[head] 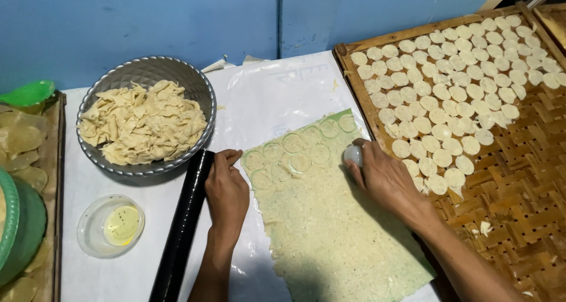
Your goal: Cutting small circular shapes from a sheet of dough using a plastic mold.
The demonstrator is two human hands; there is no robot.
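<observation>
Dough sheet: thin, pale, speckled, spread flat on white plastic sheeting over the table; round cut marks crowd its far end, the near part is uncut.
Right hand: fingers curled down over a small round cutter, closed on it and pressing it at the sheet's right edge, close beside the tray.
Left hand: flat and empty, fingers lightly bent, resting on the plastic at the sheet's left edge, just beside a black rolling pin.
Woven tray: bamboo, to the right, carrying rows of cut dough discs over its far half.
Metal bowl: far left, heaped with dough scraps.
Small clear dish: near left, yellowish liquid inside.
Risk, tearing: the sheet looks thin, so lifting a disc could rip it or stretch it out of round.
Risk, overlap: a cut placed too near an earlier ring would give a clipped disc.
Risk, shifting: without the steadying palm, the sheet might slide on the slick plastic.
</observation>
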